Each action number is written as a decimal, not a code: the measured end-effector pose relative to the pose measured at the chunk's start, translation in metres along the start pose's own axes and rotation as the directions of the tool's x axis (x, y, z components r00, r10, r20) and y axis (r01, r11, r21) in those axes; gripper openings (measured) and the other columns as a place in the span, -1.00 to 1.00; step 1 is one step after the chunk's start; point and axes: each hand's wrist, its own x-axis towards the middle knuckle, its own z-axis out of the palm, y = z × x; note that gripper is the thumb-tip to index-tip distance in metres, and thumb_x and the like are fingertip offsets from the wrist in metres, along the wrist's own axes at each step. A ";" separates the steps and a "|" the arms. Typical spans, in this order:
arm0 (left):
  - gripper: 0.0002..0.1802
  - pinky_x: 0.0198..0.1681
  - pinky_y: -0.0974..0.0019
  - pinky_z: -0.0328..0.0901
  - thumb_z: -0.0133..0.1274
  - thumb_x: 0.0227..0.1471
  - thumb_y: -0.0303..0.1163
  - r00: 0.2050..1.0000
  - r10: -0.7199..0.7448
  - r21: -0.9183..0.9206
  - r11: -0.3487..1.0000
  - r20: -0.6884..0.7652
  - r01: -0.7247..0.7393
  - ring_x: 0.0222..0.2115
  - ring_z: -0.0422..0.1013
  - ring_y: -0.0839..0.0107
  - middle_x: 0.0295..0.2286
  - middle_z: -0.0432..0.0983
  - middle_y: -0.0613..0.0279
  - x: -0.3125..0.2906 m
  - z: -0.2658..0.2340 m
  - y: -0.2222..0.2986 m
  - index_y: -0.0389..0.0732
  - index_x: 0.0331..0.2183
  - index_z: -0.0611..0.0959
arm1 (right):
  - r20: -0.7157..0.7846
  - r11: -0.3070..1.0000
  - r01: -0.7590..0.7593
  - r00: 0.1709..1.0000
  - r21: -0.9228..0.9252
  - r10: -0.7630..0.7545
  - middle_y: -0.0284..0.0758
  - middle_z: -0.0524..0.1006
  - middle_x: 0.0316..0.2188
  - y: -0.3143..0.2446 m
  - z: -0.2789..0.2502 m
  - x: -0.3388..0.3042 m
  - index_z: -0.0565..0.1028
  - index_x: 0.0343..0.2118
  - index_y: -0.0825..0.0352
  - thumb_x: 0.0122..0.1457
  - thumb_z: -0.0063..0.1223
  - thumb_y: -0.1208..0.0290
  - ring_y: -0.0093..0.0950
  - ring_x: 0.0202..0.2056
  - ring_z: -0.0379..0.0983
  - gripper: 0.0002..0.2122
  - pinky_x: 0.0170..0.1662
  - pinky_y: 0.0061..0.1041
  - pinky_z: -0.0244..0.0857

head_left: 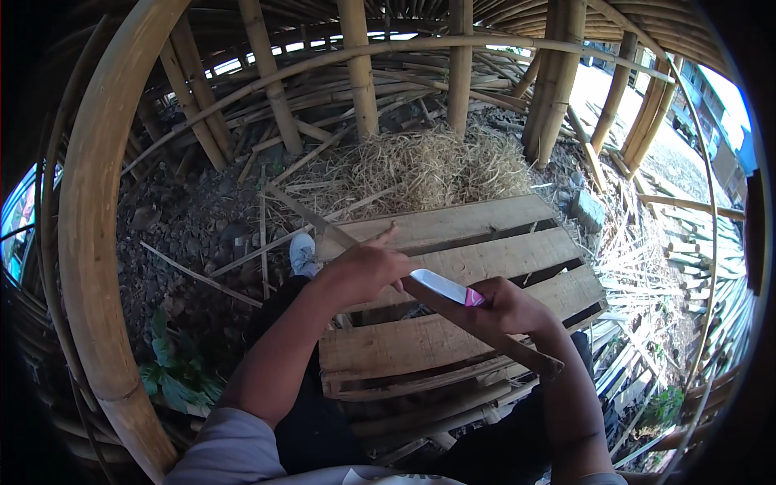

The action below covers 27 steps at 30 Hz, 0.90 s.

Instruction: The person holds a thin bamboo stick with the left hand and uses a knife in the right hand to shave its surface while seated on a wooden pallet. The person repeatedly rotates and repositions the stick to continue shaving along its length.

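Observation:
A long flat bamboo strip [501, 339] runs slantwise across my lap, from far left to near right. My left hand [368, 271] is closed around its middle part, with the index finger stretched along it. In my right hand [511, 309] is a knife [440, 286] with a broad, pale blade and a pink part at the handle end. Its blade lies over the strip, pointing toward my left hand, and I cannot tell whether the edge touches. The rest of the handle is hidden by my fingers. Beneath both hands is a slatted wooden bench [396, 347].
A heap of curly bamboo shavings [436, 166] lies beyond the bench. Upright bamboo poles [360, 73] stand behind it, and a thick curved pole [101, 226] rises at the left. Many loose split strips [647, 299] cover the ground at right. A shoe [303, 253] is beside the bench.

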 end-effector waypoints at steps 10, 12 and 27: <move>-0.89 -0.32 0.09 0.42 0.17 0.12 -0.39 0.951 -0.130 -0.094 0.990 -0.279 0.107 -0.38 0.58 0.15 -0.43 0.62 0.18 -0.008 0.001 0.009 -0.22 -0.35 0.63 | -0.744 0.598 0.594 0.002 0.539 0.669 -0.53 0.21 -0.62 0.055 -0.097 -0.034 0.42 -0.32 0.23 0.47 -0.21 0.06 -0.66 -0.66 0.05 -0.66 -0.58 -0.59 -0.01; -0.83 -0.34 0.09 0.42 0.16 0.16 -0.31 0.951 -0.101 -0.036 0.995 -0.292 0.094 -0.41 0.57 0.14 -0.44 0.61 0.18 -0.010 0.006 0.007 -0.22 -0.37 0.62 | -0.874 0.801 0.464 -0.106 0.378 0.474 -0.52 0.22 -0.60 0.031 -0.069 -0.018 0.37 -0.30 0.23 0.48 -0.24 0.10 -0.67 -0.65 0.05 -0.69 -0.58 -0.58 -0.03; -0.76 -0.23 0.04 0.48 0.16 0.17 -0.26 0.975 -0.044 -0.035 0.999 -0.218 0.037 -0.37 0.59 0.08 -0.41 0.60 0.11 0.009 0.036 0.032 -0.23 -0.42 0.65 | -0.648 0.826 -0.121 0.687 -0.550 -0.330 -0.09 0.45 -0.45 0.023 0.010 0.017 0.32 -0.15 0.43 0.13 0.30 0.53 -0.10 -0.45 0.47 -0.65 -0.40 -0.20 0.32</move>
